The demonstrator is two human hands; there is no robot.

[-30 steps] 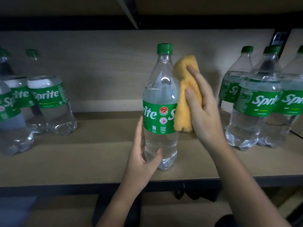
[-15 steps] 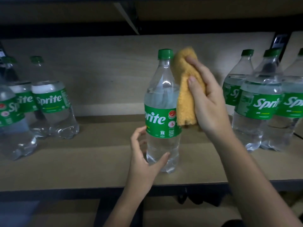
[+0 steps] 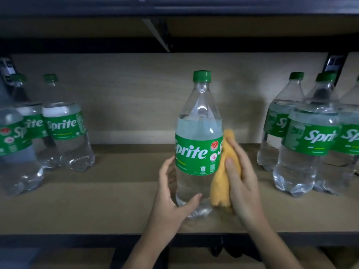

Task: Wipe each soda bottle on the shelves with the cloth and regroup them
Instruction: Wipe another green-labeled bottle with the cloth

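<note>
Since half a second ago the right hand (image 3: 242, 183) has slid the cloth (image 3: 223, 183) down from beside the cap (image 3: 202, 76) to the lower half of the middle bottle (image 3: 198, 144), and the left hand (image 3: 171, 199) has closed in on the bottle's base. Now the yellow cloth is bunched and pressed against the bottle's right side, reaching from the green label down nearly to the shelf (image 3: 97, 206); the right fingers are curled round the cloth, gripping it, with the thumb lying across its front. On the other side, the left hand cups the lower bottle: its thumb presses the clear plastic near the bottom front, and its fingers curve round the left side at label height, so it holds the bottle steady. This bottle stands upright in the middle of the wooden shelf, near the front edge, well apart from the other bottles. At the left stands a group of three bottles (image 3: 64, 125), close together, the nearest one cut off by the frame's edge. At the right stands another group (image 3: 308, 136), also upright and packed tight, with at least three showing. All carry green caps and green labels and hold clear liquid. A pale wooden back panel (image 3: 136, 90) runs behind them, and a dark upper shelf (image 3: 174, 8) hangs overhead.
</note>
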